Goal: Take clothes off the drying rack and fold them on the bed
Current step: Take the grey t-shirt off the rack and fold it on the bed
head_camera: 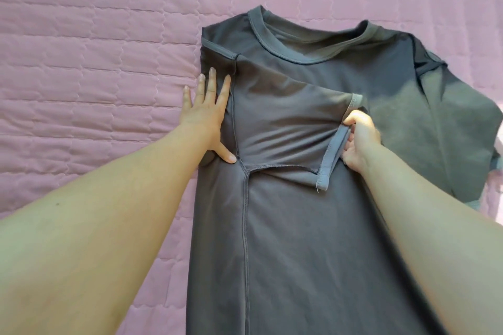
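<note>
We're in a home bedroom here: a pink quilted bedspread (81,43), stitched in wavy-edged panels, fills the view from 7 o'clock round to 1 o'clock. A dark grey T-shirt (313,226) lies spread on it from the centre down to 6 o'clock and out to 3 o'clock, household laundry on soft bedding.

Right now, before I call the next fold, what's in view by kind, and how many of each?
Garments: 1, the grey T-shirt.
Hands: 2, the left hand flat at the shirt's edge, the right hand pinching the folded-in sleeve at its hem.
Bed covers: 1, the pink quilted cover.
Total: 4.
</note>
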The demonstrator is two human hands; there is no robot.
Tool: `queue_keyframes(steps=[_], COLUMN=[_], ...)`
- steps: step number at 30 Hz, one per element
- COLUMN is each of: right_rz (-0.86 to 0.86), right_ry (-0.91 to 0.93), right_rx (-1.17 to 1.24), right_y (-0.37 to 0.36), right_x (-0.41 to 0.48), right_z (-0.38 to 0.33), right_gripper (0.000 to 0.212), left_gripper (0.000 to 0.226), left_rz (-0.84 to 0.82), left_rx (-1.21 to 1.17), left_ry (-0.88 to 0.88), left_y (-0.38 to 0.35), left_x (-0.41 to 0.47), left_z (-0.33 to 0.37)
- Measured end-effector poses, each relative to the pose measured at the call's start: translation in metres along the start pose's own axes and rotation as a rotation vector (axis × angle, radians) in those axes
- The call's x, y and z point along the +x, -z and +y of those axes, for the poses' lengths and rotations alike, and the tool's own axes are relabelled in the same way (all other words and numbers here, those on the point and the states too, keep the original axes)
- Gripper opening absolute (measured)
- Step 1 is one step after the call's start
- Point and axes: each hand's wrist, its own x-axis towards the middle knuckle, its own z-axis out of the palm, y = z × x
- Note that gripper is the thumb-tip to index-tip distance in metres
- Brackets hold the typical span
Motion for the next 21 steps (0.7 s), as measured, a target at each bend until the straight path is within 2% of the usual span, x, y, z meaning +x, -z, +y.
queue_keyframes(steps=[3,9,12,13,16,18,21], right_rz=[-0.055,-0.179,-0.302,-0.346,-0.453,-0.373,-0.193], right_ry=[-0.034,-0.017,-0.035,-0.044,-0.089,-0.061,0.011], right_rx=[-0.021,-0.019,0.0,-0.028,-0.327,-0.452,-0.362], right_y=[0.001,0.004,0.015,0.019,0.034,0.047,0.073], right_x=[0.004,0.001,-0.015,-0.021,-0.044,-0.055,-0.061], right_z=[-0.003,-0.001,0.006,0.011,0.037,0.051,0.05], right_gripper=[0.009,0.062,0.075,0.073,0.04,0.035,0.01], left_gripper=[0.173,0.169,0.157,0.15,0.118,0.095,0.09], left_rz=[0.01,0.056,0.119,0.158,0.357,0.367,0.283], left_rx=[-0.028,-0.006,-0.018,-0.034,-0.105,-0.126,-0.067], left_ry=[-0.029,-0.007,0.005,-0.01,-0.146,-0.26,-0.259], left_y=[-0.003,-0.002,-0.004,-0.006,-0.017,-0.028,-0.052], left_x=[0.003,-0.003,-0.025,-0.034,-0.061,-0.076,-0.096], left_z=[-0.004,-0.003,0.009,0.015,0.036,0.053,0.077])
